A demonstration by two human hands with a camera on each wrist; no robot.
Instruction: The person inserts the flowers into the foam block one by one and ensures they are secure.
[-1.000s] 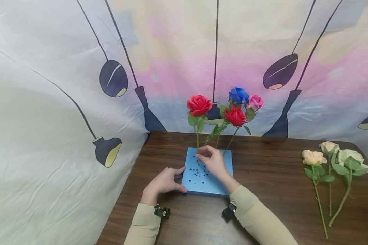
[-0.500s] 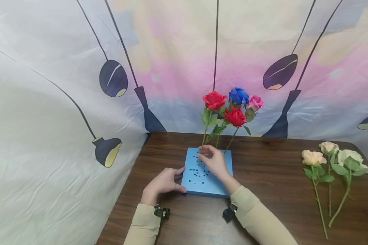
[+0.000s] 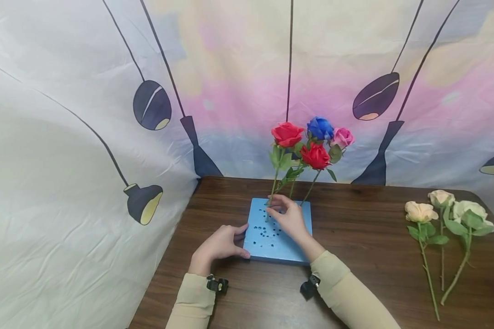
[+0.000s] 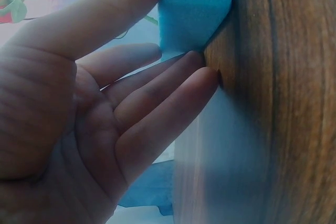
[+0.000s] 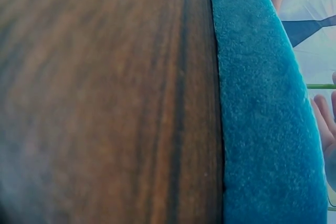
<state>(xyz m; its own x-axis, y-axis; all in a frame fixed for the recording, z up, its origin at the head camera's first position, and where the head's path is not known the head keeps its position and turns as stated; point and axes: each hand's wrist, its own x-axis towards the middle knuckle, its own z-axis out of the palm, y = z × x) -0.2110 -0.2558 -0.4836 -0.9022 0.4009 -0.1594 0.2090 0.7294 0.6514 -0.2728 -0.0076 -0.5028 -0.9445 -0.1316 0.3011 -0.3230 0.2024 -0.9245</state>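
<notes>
The right hand [image 3: 290, 218] has a narrow pinch on a red rose [image 3: 287, 135], thumb and fingers low on its stem; the left hand [image 3: 218, 242] grasps nothing, its fingers fairly straight and parted, touching the left side of a blue board [image 3: 267, 252], thumb by the near corner; behind everything hangs a backdrop [image 3: 238, 68] with printed lamps; before it stands the dark wooden table [image 3: 366, 237], the board flat upon it; three pale roses [image 3: 422, 212] lie at the table's right side, well apart from the board; a blue rose [image 3: 321, 128], a second red rose [image 3: 315, 156] and a pink rose [image 3: 343, 137] stand over the board's far part; the held rose leans slightly right, its bloom near theirs; its stem's foot meets the board among small holes [image 3: 265, 233], though how deep it sits I cannot tell; the step in hand looks like seating this stem; the next move seems to call for a steady push along the stem's own line, with the left hand bracing the board.
</notes>
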